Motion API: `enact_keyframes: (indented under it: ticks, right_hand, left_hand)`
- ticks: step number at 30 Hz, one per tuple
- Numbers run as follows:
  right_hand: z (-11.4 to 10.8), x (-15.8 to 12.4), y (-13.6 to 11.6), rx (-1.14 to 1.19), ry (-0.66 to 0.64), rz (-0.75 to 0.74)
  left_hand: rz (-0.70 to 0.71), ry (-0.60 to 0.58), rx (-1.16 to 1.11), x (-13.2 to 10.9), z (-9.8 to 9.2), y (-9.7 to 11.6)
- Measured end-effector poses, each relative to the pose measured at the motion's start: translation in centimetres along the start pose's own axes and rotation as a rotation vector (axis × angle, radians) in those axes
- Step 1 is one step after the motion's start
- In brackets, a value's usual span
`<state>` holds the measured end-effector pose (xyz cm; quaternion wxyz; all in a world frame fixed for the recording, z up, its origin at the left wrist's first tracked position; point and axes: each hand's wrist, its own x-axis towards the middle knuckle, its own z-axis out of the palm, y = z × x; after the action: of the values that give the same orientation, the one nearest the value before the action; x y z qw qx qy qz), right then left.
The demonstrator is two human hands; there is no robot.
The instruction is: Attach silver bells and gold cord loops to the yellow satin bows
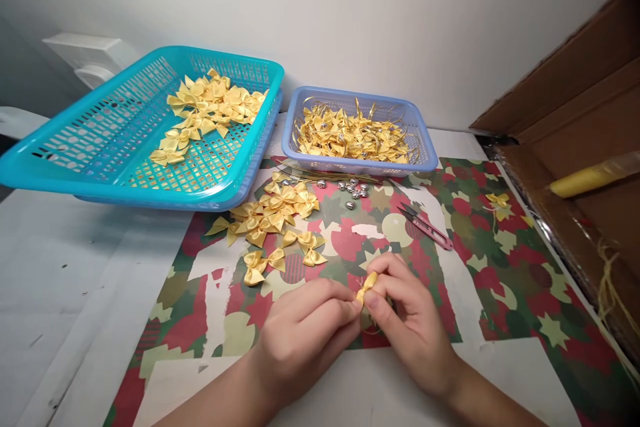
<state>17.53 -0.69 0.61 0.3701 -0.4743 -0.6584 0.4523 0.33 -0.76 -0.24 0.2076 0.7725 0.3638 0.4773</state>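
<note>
A small yellow satin ribbon bow (pixel 369 284) is pinched between both hands, just above the patterned sheet (pixel 345 230). My right hand (pixel 415 327) grips its right side between thumb and fingers. At the bow's left end, the fingertips of my left hand (pixel 310 330) are pressed together; they partly hide that end. A thin gold loop shows faintly below the bow. Beyond my left hand lies a loose pile of similar bows (pixel 275 210). Several small silver bells (pixel 353 188) sit farther back, near a bundle of gold cords (pixel 325 177).
Thread snips (pixel 426 227) lie beyond my right hand. A turquoise basket (pixel 250 167) of bows stands at the left, stacked on a blue one. A periwinkle basket (pixel 360 163) at the back holds bows with gold cords. Cardboard (pixel 565 107) borders the right, with a yellow tube (pixel 590 177).
</note>
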Motion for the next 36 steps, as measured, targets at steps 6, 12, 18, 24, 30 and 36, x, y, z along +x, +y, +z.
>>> enact_keyframes:
  ticks: [6, 12, 18, 24, 30, 36]
  right_hand:
    - [-1.3, 0.0, 0.6, 0.116, 0.035, -0.006]
    - [-1.0, 0.2, 0.8, 0.087, 0.096, -0.034]
    - [-0.8, 0.5, 0.8, 0.075, 0.136, 0.084]
    - [-1.7, 1.3, 0.5, 0.058, -0.035, 0.095]
    - [-0.6, 1.8, 1.0, 0.115, -0.02, 0.044]
    - [0.0, 2.0, 1.1, 0.08, 0.103, -0.052]
  left_hand:
    - [-0.019, 0.039, -0.076, 0.9, -0.7, -0.1]
    - [-0.005, 0.021, -0.076, 0.8, -0.6, -0.2]
    - [0.037, 0.003, -0.071, 0.6, -0.4, -0.4]
    - [0.081, -0.032, -0.018, 0.6, -0.5, -0.9]
    - [0.16, -0.09, 0.124, 0.5, 0.0, -2.4]
    - [0.231, -0.104, 0.288, 0.7, 0.5, -2.8]
